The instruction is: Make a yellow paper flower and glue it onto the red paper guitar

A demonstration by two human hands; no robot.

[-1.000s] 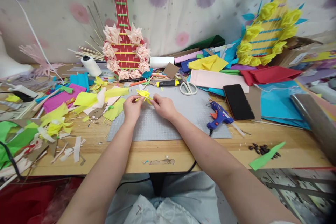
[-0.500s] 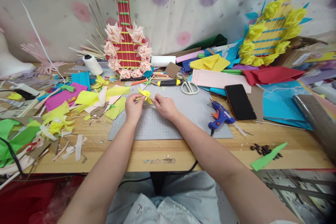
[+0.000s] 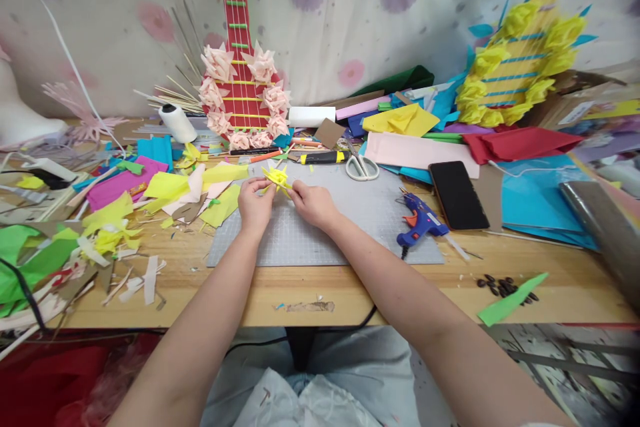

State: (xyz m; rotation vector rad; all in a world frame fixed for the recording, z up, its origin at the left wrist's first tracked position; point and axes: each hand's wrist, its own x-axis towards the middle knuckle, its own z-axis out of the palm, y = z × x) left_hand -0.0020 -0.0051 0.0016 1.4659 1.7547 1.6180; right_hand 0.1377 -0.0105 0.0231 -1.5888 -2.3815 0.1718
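Note:
A small yellow paper flower [image 3: 277, 177] is held above the grey cutting mat [image 3: 300, 240]. My left hand [image 3: 256, 202] pinches it from the left, fingers closed at its base. From the other side my right hand [image 3: 313, 203] grips its right edge between thumb and fingers. The fingers partly cover the flower's underside. Behind the hands lie a black-and-yellow utility knife [image 3: 324, 157] and white-handled scissors [image 3: 363, 168]. A blue glue gun [image 3: 420, 221] rests on the mat's right side.
Yellow paper scraps [image 3: 220, 205] and other cuttings cover the left. A phone [image 3: 459, 195] and blue paper sheets [image 3: 545, 193] lie right. Dark seeds [image 3: 501, 285] sit near the front edge. A red paper guitar [image 3: 247, 100] and a yellow one [image 3: 513, 80] stand behind.
The yellow flower has turned slightly between my fingers, and its petals look a little more spread. Both hands stay in almost the same place.

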